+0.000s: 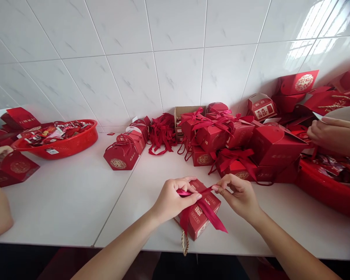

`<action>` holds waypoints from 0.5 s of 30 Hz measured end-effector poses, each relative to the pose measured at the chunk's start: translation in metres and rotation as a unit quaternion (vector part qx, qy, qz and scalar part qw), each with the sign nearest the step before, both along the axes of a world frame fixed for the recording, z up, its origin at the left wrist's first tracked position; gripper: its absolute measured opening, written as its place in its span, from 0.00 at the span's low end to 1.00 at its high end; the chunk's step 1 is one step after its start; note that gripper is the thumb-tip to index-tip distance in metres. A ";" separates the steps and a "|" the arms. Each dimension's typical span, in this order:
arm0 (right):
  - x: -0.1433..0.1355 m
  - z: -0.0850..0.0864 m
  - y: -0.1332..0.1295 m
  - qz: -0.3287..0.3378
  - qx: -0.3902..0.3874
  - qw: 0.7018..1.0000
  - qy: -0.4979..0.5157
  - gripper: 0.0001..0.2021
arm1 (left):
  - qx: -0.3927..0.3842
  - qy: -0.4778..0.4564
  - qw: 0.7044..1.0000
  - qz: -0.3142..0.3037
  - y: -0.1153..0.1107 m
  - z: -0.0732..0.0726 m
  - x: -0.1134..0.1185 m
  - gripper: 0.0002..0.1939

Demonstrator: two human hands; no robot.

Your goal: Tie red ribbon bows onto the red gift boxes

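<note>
A red box (196, 223) with gold print lies near the table's front edge, a gold rope handle (184, 243) hanging from its left side. Across its top runs a dark pink ribbon (211, 216), with loose tails draped over the front. My left hand (177, 196) is closed on a loop of the ribbon at the box's upper left, thumb and finger pinched. At the upper right, my right hand (236, 194) pinches another part of the ribbon, drawn out from the middle.
Behind stand stacked red boxes with bows (212, 136), a heap of red ribbons (162, 132) and more boxes (119, 155). Red basins of wrapped sweets (58, 149) (323, 190) flank both sides. Other people's hands (0, 153) (332, 134) show at left and right.
</note>
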State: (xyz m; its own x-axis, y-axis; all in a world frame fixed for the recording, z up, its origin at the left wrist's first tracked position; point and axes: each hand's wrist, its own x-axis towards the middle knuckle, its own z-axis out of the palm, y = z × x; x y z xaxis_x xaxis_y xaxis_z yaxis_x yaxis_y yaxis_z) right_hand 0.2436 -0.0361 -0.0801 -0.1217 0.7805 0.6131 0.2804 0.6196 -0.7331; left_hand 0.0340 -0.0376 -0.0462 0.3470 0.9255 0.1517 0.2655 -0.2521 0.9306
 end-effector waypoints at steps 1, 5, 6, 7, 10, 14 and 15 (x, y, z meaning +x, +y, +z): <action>0.000 -0.002 0.000 -0.012 -0.005 1.000 0.009 0.11 | 0.007 0.002 1.000 0.005 -0.001 0.000 0.002 0.10; 0.011 -0.005 -0.004 -0.072 -0.021 0.997 0.037 0.04 | 0.035 -0.023 0.999 0.018 -0.005 0.001 0.007 0.09; 0.015 -0.005 -0.007 -0.087 -0.028 0.995 0.049 0.04 | 0.047 -0.039 0.998 0.023 -0.007 0.000 0.005 0.12; 0.019 -0.006 -0.011 -0.102 -0.035 0.992 0.063 0.05 | 0.057 -0.055 0.996 0.032 -0.009 -0.002 0.002 0.15; 0.029 -0.012 -0.029 -0.124 -0.052 0.986 0.100 0.08 | 0.049 -0.093 0.992 0.066 -0.017 -0.014 -0.014 0.16; 0.022 -0.031 -0.059 -0.028 -0.137 0.989 0.044 0.29 | -0.040 -0.062 0.993 0.090 -0.036 -0.034 -0.031 0.12; 0.017 -0.036 -0.065 -0.002 -0.169 0.985 0.023 0.37 | -0.054 -0.040 0.994 0.084 -0.041 -0.037 -0.031 0.13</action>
